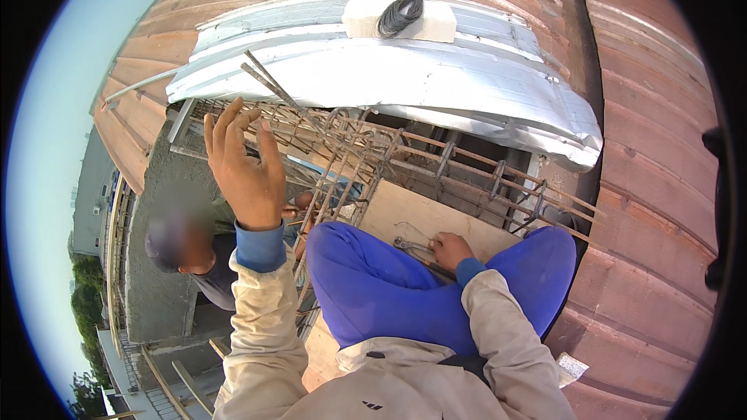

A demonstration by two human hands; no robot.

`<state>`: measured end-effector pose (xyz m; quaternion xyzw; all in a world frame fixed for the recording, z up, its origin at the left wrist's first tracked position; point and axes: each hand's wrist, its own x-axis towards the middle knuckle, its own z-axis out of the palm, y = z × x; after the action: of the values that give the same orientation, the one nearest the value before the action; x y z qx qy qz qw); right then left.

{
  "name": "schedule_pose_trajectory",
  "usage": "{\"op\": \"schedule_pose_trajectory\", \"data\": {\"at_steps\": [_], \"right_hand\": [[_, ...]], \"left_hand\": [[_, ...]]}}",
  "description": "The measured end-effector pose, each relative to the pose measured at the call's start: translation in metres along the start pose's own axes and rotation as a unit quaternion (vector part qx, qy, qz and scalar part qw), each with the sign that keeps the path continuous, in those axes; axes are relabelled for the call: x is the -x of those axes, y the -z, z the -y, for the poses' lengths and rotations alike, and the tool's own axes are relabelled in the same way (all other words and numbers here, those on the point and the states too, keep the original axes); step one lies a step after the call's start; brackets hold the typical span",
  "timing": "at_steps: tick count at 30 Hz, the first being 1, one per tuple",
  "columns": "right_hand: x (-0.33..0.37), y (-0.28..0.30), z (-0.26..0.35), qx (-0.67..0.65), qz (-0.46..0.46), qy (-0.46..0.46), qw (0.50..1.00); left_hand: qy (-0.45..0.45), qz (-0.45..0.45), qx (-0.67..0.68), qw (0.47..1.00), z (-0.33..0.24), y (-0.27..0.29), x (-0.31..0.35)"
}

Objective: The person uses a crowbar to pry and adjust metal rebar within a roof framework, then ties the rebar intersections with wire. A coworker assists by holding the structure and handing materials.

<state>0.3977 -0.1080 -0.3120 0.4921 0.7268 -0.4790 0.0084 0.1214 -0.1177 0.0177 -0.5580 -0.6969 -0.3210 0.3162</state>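
My left hand (247,175) is raised at the left, in front of the rebar cage. Its fingers are apart and slightly bent, and I see nothing in them. Low between my knees, my right hand (451,251) is closed around the handles of metal pincers (412,246), whose jaws point left. A thin loop of wire (411,227) shows just above the jaws, against a plywood board (424,206). The rebar cage (447,159), tied from long bars and bent stirrups, runs beyond my knees. Two bar ends (268,78) stick up near my raised hand.
A co-worker (206,253) is below at the left, beside a grey concrete wall (159,295). Silver metal sheeting (436,78) lies beyond the cage, with a white block (440,22) and a bundle of dark wire (401,14) on it. Red-brown corrugated roofing (646,210) slopes at the right.
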Motion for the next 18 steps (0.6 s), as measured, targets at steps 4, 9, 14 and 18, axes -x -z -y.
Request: {"op": "schedule_pose_trajectory", "data": {"at_steps": [4,9,14,18], "right_hand": [[0.000,-0.001,0.000,-0.004,-0.019,0.015,1.000],[0.000,0.003,0.005,-0.007,0.008,-0.002,1.000],[-0.001,0.007,0.009,-0.020,0.022,-0.010,1.000],[0.000,0.004,0.005,-0.023,0.005,0.020,1.000]], "left_hand": [[-0.122,0.064,-0.048,0.989,-0.029,-0.010,0.005],[0.037,0.155,0.072,0.985,0.018,-0.005,-0.059],[0.059,0.184,0.128,0.973,0.067,-0.011,-0.102],[0.125,0.370,0.235,0.890,0.096,-0.020,-0.137]]}}
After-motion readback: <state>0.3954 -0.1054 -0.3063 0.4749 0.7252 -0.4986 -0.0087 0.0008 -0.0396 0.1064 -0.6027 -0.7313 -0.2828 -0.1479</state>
